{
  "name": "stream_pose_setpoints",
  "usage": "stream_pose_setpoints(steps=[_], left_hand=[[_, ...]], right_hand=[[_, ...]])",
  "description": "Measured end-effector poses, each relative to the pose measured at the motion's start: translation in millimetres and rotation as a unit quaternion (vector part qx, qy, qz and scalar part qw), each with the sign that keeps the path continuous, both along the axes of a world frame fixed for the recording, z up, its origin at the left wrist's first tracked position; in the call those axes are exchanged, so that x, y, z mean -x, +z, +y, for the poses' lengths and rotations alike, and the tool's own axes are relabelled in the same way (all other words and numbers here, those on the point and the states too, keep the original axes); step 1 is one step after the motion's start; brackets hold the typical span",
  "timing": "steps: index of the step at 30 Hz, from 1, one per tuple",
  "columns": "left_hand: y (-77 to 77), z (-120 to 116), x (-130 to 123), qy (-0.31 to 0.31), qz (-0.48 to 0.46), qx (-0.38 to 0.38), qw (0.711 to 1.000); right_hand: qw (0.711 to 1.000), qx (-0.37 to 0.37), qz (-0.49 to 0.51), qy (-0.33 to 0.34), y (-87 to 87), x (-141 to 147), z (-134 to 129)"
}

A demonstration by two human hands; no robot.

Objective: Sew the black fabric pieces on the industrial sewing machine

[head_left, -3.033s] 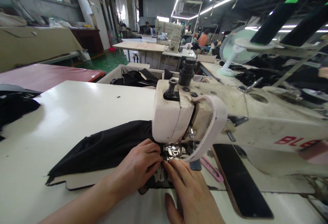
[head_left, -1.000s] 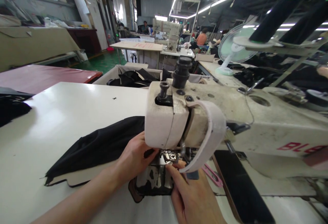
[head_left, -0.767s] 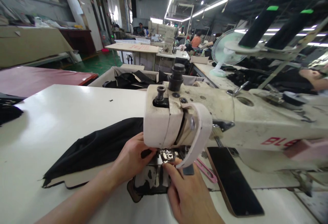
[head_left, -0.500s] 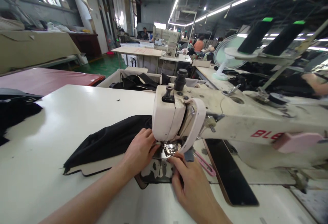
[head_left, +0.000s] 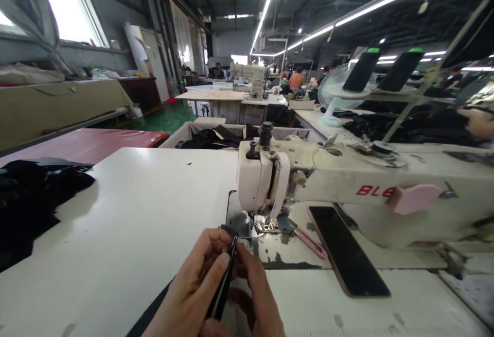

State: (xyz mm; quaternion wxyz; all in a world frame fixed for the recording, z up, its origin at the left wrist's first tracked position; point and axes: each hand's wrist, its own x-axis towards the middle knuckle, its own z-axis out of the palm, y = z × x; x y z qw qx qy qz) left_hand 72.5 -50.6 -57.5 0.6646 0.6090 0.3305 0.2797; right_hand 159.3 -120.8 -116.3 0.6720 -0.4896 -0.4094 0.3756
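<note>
My left hand [head_left: 196, 285] pinches the folded edge of a black fabric piece [head_left: 222, 288] between thumb and fingers, in front of the sewing machine [head_left: 257, 177]. Close against it, my right hand [head_left: 254, 290] is closed on the same fabric, its fingertips meeting the left ones near the fabric's end. Part of the cloth trails below my left wrist; much of it is hidden by the hands. Just beyond the fingertips is the machine's presser foot [head_left: 266, 225], with no cloth visible under it.
Pink-handled thread snips [head_left: 309, 242] and a black phone [head_left: 347, 252] lie right of the needle. Dark cloth [head_left: 27, 208] is heaped at left on the white table [head_left: 154, 193]. Behind stands a bin [head_left: 181, 136] of black pieces. Thread cones [head_left: 363, 69] and a fan [head_left: 332, 105] are at right.
The black fabric has come out from beside the presser foot toward me. Both hands have moved back from the needle area and now hold its edge together. The view has shifted slightly.
</note>
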Motion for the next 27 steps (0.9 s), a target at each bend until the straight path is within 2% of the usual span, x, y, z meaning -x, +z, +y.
stream_pose_setpoints(steps=[3,6,8,10,12,14,15,16,19,21,24,27], left_hand=[[-3.3,-6,-3,0.032,0.015,-0.048,0.998],[-9.2,-12,-6,0.079,0.024,-0.119,0.989],[-10.8,-14,-8,0.107,0.028,-0.150,0.983],[-7.1,-13,-7,0.126,0.041,-0.210,0.969],[2.6,-8,-4,0.119,0.069,-0.309,0.941],[16.2,-1,1,0.064,0.110,-0.386,0.914],[23.2,3,4,0.025,0.135,-0.399,0.907],[29.6,6,7,-0.014,0.161,-0.391,0.906],[43.0,13,12,-0.095,0.224,-0.294,0.924],[46.4,16,14,-0.122,0.237,-0.214,0.940],[46.4,20,15,-0.130,0.229,-0.136,0.955],[45.0,23,15,-0.133,0.221,-0.120,0.959]], right_hand=[[0.996,-0.011,-0.062,-0.058,1.9,-1,-2],[0.973,-0.040,-0.165,-0.158,-2.6,1,0],[0.963,-0.046,-0.188,-0.188,-5.8,2,1],[0.966,-0.044,-0.181,-0.179,-4.8,-2,2],[0.969,-0.052,-0.186,-0.157,3.3,-14,0],[0.968,-0.061,-0.216,-0.113,18.6,-32,-3],[0.969,-0.055,-0.232,-0.068,28.0,-42,-4],[0.969,-0.030,-0.246,-0.012,37.9,-50,-5],[0.974,0.084,-0.207,0.035,63.2,-66,-7],[0.977,0.130,-0.155,0.071,71.5,-69,-8],[0.978,0.155,-0.085,0.107,70.6,-68,-7],[0.977,0.166,-0.029,0.132,63.3,-66,-7]])
